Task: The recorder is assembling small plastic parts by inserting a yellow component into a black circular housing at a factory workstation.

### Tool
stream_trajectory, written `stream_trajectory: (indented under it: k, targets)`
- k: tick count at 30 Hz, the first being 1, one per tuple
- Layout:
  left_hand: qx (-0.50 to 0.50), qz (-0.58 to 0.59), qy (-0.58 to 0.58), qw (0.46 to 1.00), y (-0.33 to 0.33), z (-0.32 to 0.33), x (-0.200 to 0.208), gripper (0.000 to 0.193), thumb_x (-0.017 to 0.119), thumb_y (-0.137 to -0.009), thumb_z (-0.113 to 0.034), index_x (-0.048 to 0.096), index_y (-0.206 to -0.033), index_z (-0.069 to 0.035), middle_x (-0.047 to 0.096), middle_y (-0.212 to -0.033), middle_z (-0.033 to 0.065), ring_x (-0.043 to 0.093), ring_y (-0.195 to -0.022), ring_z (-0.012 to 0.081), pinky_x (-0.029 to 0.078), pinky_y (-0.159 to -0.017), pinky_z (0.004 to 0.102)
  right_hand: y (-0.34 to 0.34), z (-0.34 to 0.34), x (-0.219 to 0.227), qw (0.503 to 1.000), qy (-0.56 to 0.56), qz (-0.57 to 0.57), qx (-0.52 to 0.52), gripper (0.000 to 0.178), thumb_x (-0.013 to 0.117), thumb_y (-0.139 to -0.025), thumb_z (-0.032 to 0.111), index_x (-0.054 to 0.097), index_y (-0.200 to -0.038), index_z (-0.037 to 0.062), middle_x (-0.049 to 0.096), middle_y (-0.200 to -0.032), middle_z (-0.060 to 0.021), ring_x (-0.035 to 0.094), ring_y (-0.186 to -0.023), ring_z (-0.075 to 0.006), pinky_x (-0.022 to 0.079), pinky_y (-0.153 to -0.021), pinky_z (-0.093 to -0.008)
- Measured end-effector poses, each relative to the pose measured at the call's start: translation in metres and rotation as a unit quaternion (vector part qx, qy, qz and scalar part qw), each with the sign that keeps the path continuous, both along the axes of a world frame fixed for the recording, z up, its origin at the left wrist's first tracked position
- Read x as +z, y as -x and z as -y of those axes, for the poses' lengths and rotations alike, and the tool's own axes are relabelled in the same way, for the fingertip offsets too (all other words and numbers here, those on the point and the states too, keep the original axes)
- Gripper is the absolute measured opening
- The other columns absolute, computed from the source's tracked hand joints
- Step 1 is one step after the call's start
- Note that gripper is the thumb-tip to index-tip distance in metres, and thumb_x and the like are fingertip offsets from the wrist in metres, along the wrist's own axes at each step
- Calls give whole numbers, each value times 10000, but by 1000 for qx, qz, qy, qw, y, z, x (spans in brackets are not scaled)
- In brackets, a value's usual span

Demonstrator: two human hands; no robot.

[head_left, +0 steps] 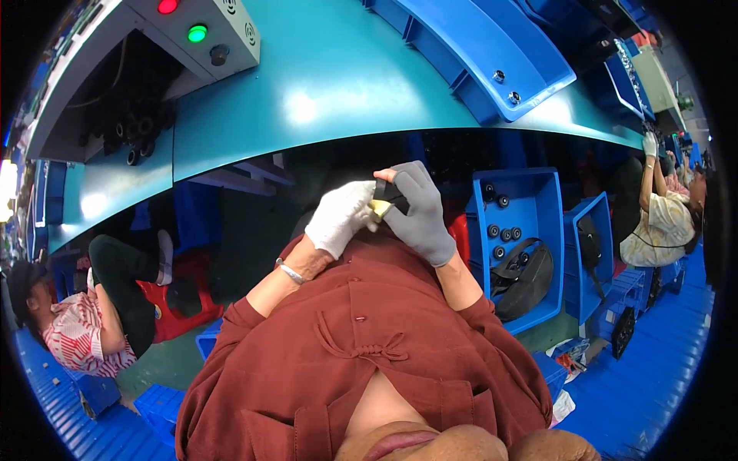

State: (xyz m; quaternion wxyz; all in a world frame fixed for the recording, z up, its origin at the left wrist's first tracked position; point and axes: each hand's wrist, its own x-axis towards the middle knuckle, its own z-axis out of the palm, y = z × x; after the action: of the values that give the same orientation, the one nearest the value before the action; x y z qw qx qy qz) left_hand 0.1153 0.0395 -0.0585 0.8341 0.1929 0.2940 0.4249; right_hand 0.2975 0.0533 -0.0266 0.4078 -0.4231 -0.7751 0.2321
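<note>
Over my lap, my two gloved hands are close together. My left hand [340, 218], in a white glove, is closed with its fingertips against a small black part [380, 189]. My right hand [420, 213], in a grey glove with a bare fingertip showing, curls round the same part from the other side. A small yellow piece [380, 207] shows between the left fingers and the right thumb. I cannot tell whether it is loose or belongs to the black part. The gloves hide much of both, and the dark background blurs the black part's outline.
A blue bin [555, 253] at my right holds small black wheels [505, 233] and a black bag [530, 280]. On the green table [346, 84] stand a blue tray [492, 46] and a grey machine [231, 46] with lit buttons. Co-workers sit at left [88, 330] and right [661, 230].
</note>
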Motion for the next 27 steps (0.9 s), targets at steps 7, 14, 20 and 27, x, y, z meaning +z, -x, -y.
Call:
stream_trajectory:
  k: [7, 14, 20, 27]
  targets:
    - [28, -23, 10, 999, -7, 2, 3, 272, 637, -991, -216, 648, -1175, -16, 680, -1005, 67, 626, -849, 159, 504, -747, 284, 5, -1, 0, 1000, -1, 0, -9, 387, 675, -664, 60, 654, -1050, 36, 593, -1033, -104, 557, -968, -304, 461, -819, -414]
    - [-17, -42, -99, 994, 1, 2, -30, 330, 622, -1018, -310, 611, -1212, -44, 660, -1130, 73, 626, -1053, 207, 504, -965, 376, 12, 0, 4, 997, -50, 58, 14, 388, 747, -620, 59, 683, -1001, 20, 608, -935, -92, 560, -889, -280, 478, -737, -368]
    - [-9, 108, 136, 985, -6, 3, 1, 344, 611, -1022, -339, 589, -1227, -64, 656, -1086, 81, 637, -1011, 198, 518, -945, 369, 4, 2, -1, 997, -51, 49, -14, 350, 726, -635, 99, 675, -977, 43, 602, -944, -78, 559, -902, -283, 435, -768, -397]
    - [-22, 134, 92, 986, -3, 1, -15, 362, 622, -1012, -354, 600, -1215, -55, 644, -1147, 88, 623, -1061, 224, 499, -982, 400, 8, 3, -7, 1000, -6, 22, -14, 423, 713, -660, 59, 682, -1081, 32, 615, -1030, -90, 548, -907, -284, 457, -783, -395]
